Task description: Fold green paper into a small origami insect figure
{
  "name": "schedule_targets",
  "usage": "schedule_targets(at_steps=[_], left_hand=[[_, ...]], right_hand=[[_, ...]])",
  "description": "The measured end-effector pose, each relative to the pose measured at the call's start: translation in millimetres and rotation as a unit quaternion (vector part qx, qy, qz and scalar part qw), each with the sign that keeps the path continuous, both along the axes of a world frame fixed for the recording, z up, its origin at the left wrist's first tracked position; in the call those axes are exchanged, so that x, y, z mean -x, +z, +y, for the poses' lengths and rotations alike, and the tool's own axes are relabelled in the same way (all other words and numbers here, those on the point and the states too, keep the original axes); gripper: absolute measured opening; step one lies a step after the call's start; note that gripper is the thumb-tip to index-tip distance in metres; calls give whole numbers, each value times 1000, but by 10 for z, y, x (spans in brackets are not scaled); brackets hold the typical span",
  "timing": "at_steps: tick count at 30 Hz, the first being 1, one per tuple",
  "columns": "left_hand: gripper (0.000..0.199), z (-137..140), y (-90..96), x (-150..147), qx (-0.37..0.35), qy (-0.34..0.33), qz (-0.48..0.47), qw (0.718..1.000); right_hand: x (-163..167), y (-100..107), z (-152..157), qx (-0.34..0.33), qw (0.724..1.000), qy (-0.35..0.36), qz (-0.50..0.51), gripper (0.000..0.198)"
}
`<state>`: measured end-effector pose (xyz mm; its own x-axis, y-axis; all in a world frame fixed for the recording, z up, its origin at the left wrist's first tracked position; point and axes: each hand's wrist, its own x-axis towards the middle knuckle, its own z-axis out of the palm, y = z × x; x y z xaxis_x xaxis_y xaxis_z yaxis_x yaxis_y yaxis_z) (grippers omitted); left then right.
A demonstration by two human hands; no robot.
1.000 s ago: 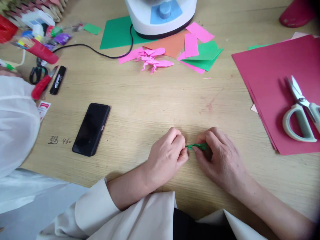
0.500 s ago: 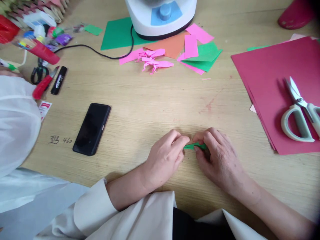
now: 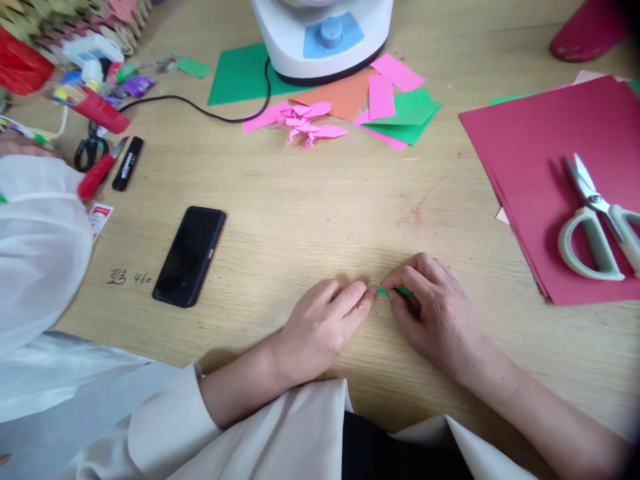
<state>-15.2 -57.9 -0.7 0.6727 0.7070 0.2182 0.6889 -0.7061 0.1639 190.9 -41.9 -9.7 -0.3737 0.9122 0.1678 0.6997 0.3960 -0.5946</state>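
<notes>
Just below the frame's centre, left hand (image 3: pixel 323 327) and right hand (image 3: pixel 443 317) pinched a green paper strip (image 3: pixel 383 291), seemingly part-folded, while pink folded figures (image 3: pixel 324 131) at upper centre looked finished.

Paper (image 3: pixel 383 292) apparently between hands (image 3: pixel 323 327), phone (image 3: pixel 190 257) left

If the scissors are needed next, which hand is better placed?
Probably the right hand: it is nearer the scissors, which lie on red paper on its side. The left hand would likely reach across it.

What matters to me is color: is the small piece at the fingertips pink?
No, the small piece between the left hand and right hand is green.
</notes>
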Motion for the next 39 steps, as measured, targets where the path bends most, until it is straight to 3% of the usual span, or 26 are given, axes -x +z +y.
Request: schedule_targets(at_steps=[7, 12, 19, 28, 35, 39], left_hand=[[41, -74, 119, -1, -14, 11, 107, 994], [43, -83, 135, -11, -12, 12, 130, 991], [46, -79, 181, 5, -28, 1, 178, 984], [46, -58, 176, 22, -35, -22, 189, 981], [43, -19, 166, 46, -51, -56, 180, 981], [43, -5, 150, 52, -41, -72, 159, 984]], right_hand=[[-74, 11, -33, -58, 997, 58, -11, 14], [-311, 36, -63, -15, 996, 85, 34, 31], [-547, -15, -152, -115, 966, 207, -101, 40], [-479, -17, -152, -129, 967, 204, -88, 37], [-527, 17, -78, -35, 985, 166, -5, 32], [-535, 1, -69, -24, 989, 147, 13, 29]])
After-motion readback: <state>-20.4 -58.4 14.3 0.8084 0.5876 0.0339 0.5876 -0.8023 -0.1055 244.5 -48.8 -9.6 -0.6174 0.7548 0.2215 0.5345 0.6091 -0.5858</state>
